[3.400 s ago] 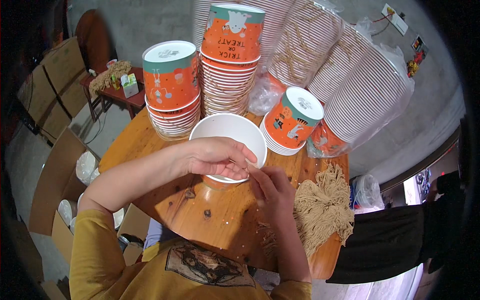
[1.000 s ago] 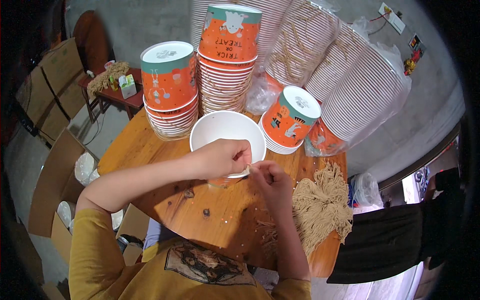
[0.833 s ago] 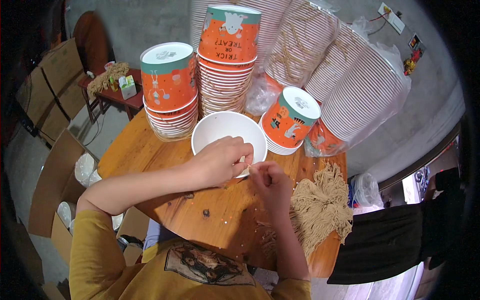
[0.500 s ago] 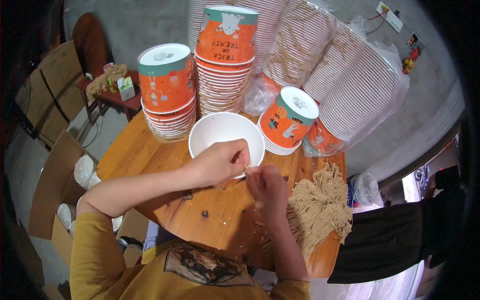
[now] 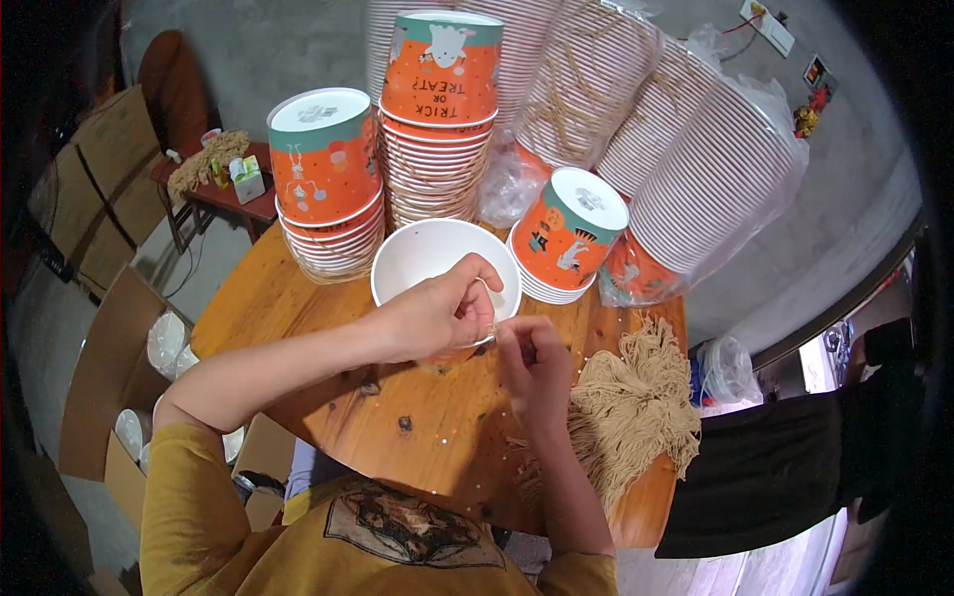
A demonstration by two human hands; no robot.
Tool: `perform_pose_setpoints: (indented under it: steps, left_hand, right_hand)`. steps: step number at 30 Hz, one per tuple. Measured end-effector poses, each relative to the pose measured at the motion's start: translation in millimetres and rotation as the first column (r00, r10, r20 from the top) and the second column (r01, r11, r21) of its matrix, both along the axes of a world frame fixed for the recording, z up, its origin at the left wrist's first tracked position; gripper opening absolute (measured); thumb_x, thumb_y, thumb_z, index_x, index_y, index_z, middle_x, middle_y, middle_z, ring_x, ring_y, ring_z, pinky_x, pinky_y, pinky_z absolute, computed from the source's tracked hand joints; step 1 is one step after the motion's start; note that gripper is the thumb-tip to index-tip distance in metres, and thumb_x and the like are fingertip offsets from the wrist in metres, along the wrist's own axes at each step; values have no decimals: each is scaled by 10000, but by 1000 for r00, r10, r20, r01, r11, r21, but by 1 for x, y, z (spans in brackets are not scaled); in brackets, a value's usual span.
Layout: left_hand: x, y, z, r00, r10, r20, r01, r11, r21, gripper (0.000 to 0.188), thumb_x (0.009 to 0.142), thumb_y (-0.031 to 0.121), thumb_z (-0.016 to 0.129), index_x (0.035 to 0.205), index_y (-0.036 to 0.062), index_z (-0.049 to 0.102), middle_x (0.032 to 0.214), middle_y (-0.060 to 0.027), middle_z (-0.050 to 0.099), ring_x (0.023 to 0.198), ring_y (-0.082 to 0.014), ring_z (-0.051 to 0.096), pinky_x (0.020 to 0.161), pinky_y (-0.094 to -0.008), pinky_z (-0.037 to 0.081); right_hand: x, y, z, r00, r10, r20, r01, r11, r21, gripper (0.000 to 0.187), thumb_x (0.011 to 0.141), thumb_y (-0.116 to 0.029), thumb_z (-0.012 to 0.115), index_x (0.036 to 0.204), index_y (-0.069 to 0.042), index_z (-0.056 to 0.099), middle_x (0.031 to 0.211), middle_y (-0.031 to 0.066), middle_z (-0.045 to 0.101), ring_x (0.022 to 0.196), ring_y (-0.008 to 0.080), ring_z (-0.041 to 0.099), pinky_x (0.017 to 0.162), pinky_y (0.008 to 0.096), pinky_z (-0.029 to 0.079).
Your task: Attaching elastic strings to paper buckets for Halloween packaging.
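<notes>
An open paper bucket (image 5: 422, 253), white inside, stands upright on the wooden table in front of me. My left hand (image 5: 437, 310) lies over its near right rim, thumb and forefinger pinched on a thin tan cord (image 5: 491, 326). Just right of the rim, my right hand (image 5: 537, 363) is closed, its fingertips pinching the same cord close to the left fingertips. Much of the cord is hidden by the fingers. A loose bundle of tan cords (image 5: 636, 417) lies to the right of my right hand.
Upside-down orange bucket stacks stand at the left (image 5: 323, 189), the middle (image 5: 440, 119) and the right (image 5: 571, 233). Behind them lean tall plastic-wrapped bucket stacks (image 5: 711, 189). An open carton (image 5: 104, 368) is left of the table (image 5: 397, 437). A dark cloth (image 5: 755, 472) hangs at right.
My left fingers have curled higher and opened into a rounder loop. The right fingertips have risen slightly, still close to the left ones. The view has shifted a little.
</notes>
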State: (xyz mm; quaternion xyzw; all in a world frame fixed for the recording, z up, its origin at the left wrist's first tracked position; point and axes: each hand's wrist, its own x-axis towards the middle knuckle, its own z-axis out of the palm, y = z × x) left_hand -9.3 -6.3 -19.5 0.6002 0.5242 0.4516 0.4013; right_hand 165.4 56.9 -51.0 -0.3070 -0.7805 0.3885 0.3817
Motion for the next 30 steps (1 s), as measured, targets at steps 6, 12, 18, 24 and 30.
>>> perform_pose_setpoints:
  steps: [6, 12, 18, 24, 30]
  left_hand:
    - [-3, 3, -2, 999, -18, 50, 19, 1000, -24, 341, 904, 64, 600, 1161, 55, 376, 833, -1, 511, 705, -63, 495, 568, -211, 426]
    - [-2, 3, -1, 997, -24, 80, 29, 998, -63, 337, 904, 53, 594, 1163, 54, 378, 852, -8, 510, 694, -64, 492, 535, -217, 419]
    - [-3, 2, -1, 998, -57, 21, 58, 996, -64, 348, 897, 34, 576, 1183, 49, 379, 865, -10, 514, 680, -70, 495, 544, -225, 425]
    - [-3, 1, 4, 980, -18, -199, 13, 1000, -26, 242, 909, 78, 531, 1135, 22, 463, 845, -63, 549, 711, -134, 541, 658, -282, 463]
    - [0, -1, 8, 894, 62, -443, -26, 996, 87, 179, 884, 148, 521, 943, -8, 585, 883, -156, 601, 818, -274, 595, 748, -375, 475]
  right_hand:
    - [4, -1, 5, 997, -16, 72, 3, 984, 179, 165, 870, -139, 658, 1013, -88, 592, 818, 90, 557, 622, 195, 576, 567, 318, 471]
    - [6, -2, 2, 996, 10, 88, -41, 933, 358, 176, 856, -129, 664, 1013, -109, 586, 883, 88, 567, 654, 235, 612, 572, 344, 494]
    - [5, -2, 3, 997, 18, 76, -39, 957, 286, 145, 859, -126, 662, 986, -100, 598, 865, 78, 567, 669, 231, 618, 583, 341, 496]
    - [3, 3, 2, 1000, 23, 18, -26, 990, 135, 94, 861, -124, 665, 912, -68, 611, 824, 85, 561, 661, 209, 587, 593, 320, 467]
    - [5, 9, -2, 998, 45, -32, -40, 988, 151, 105, 858, -127, 673, 901, -61, 604, 798, 79, 562, 649, 193, 576, 588, 315, 462]
